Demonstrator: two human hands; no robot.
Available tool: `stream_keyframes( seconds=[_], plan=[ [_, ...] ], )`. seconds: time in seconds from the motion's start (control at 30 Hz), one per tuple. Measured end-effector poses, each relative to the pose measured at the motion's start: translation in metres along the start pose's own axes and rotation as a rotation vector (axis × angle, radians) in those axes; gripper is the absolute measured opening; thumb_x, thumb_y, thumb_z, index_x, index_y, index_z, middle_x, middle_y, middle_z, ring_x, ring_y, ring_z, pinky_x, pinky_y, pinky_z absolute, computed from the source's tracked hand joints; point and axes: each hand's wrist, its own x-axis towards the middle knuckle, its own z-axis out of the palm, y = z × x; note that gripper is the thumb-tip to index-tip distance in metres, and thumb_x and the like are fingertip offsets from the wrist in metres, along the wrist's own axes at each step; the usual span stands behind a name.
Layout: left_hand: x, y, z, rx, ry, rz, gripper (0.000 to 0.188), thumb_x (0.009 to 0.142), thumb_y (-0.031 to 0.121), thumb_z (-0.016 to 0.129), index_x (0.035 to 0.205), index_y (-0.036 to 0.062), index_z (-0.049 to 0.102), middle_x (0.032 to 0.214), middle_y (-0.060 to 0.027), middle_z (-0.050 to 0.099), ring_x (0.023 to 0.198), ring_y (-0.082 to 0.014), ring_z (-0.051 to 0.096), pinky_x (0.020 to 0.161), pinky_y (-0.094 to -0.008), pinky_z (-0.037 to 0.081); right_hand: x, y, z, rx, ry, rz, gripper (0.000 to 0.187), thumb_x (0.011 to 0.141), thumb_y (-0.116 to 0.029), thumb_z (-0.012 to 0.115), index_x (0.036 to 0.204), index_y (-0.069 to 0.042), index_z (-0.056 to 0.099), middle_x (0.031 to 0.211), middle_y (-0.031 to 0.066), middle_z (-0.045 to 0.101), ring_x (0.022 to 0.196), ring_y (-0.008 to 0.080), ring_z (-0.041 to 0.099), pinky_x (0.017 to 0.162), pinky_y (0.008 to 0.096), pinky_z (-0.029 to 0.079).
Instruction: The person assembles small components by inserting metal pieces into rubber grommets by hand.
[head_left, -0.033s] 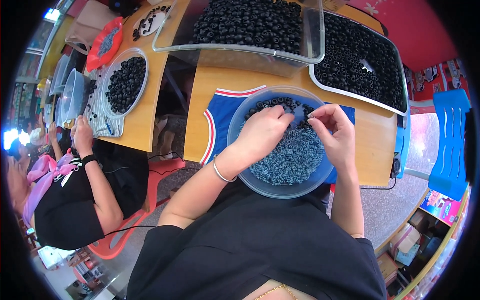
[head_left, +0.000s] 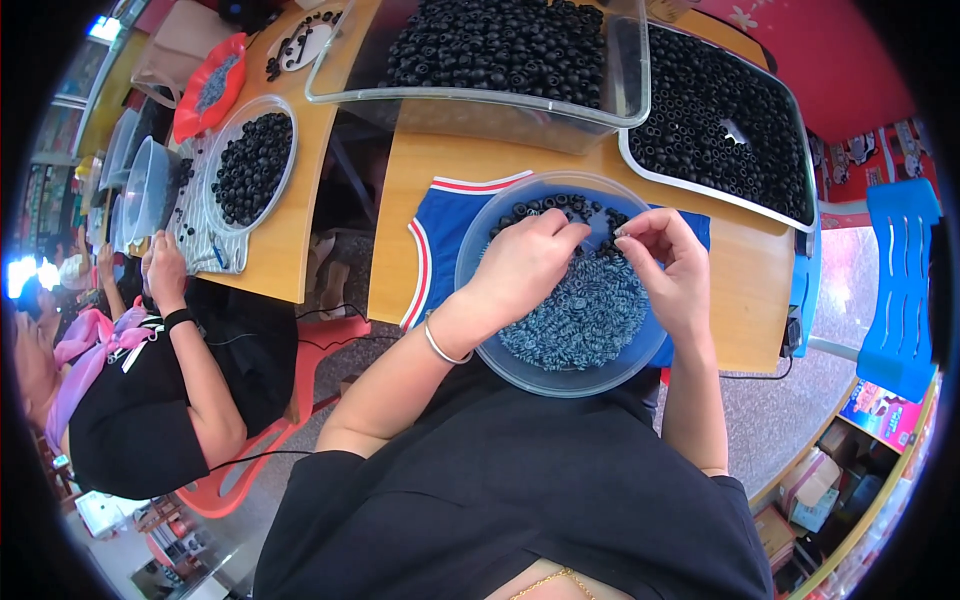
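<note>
In front of me a round translucent bowl [head_left: 497, 365] holds a heap of small grey-blue coil-like pieces [head_left: 585, 325]. Along the bowl's far side lie black ring-shaped pieces [head_left: 572, 205]. My left hand [head_left: 532, 258] is over the bowl's left half, fingers curled and thumb side toward the middle; whatever it grips is hidden. Over the right side, my right hand [head_left: 672, 262] pinches thumb and forefinger together near several black pieces. Something tiny may sit at those fingertips, too small to name.
A clear tub [head_left: 470, 108] of black ring pieces stands beyond the bowl, with a white-rimmed tray [head_left: 720, 192] of more at its right. Blue cloth [head_left: 440, 225] lies under the bowl. A co-worker's hand [head_left: 165, 270] is at the left table beside another bowl [head_left: 291, 165] of black pieces.
</note>
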Motion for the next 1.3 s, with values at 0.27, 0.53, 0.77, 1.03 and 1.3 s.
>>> stream_keyframes(
  seconds=[0.27,0.53,0.77,1.03,1.3],
  plan=[
    [-0.015,0.001,-0.02,-1.462,0.1,-0.296,0.02,0.084,-0.007,0.06,0.103,-0.0029,0.061,0.109,-0.0097,0.059,0.099,-0.0179,0.062,0.088,-0.0287,0.051,-0.008,-0.017,0.01,-0.026,-0.094,-0.03,0.012,0.078,-0.002,0.073,0.086,-0.001,0.066,0.082,0.0035,0.067,0.07,0.0069,0.062,0.062,0.0207,0.05],
    [-0.027,-0.001,-0.012,-1.699,0.078,-0.33,0.021,0.085,-0.005,0.063,0.105,-0.0014,0.061,0.105,-0.0094,0.061,0.097,-0.0176,0.062,0.088,-0.0293,0.051,-0.008,-0.025,0.02,-0.091,-0.112,-0.232,0.019,0.072,0.005,0.075,0.086,-0.001,0.064,0.085,0.0058,0.063,0.068,0.0083,0.057,0.059,0.0195,0.046],
    [-0.026,0.005,-0.021,-1.395,0.1,-0.333,0.028,0.081,-0.005,0.067,0.105,0.0015,0.055,0.102,-0.0076,0.062,0.094,-0.0136,0.062,0.084,-0.0264,0.051,-0.006,-0.028,0.023,-0.156,-0.106,-0.275,0.016,0.07,0.002,0.076,0.082,-0.003,0.067,0.082,0.0048,0.065,0.067,0.011,0.061,0.055,0.0227,0.048],
    [-0.03,-0.004,-0.018,-1.443,0.073,-0.254,0.017,0.084,-0.002,0.067,0.101,-0.0003,0.063,0.099,-0.0074,0.067,0.089,-0.011,0.064,0.081,-0.0241,0.053,-0.004,-0.033,0.019,-0.222,-0.187,-0.302,0.016,0.068,0.001,0.077,0.08,-0.003,0.066,0.078,0.0048,0.064,0.062,0.0124,0.06,0.053,0.0233,0.048],
    [-0.03,-0.007,-0.02,-1.719,0.097,-0.392,0.017,0.088,0.0,0.063,0.104,-0.0013,0.062,0.105,-0.0141,0.066,0.091,-0.0178,0.065,0.083,-0.0294,0.054,0.009,-0.02,0.015,-0.286,-0.14,-0.034,0.019,0.072,-0.003,0.075,0.086,-0.002,0.064,0.073,0.0055,0.063,0.061,0.0131,0.059,0.053,0.0245,0.045]
  ],
)
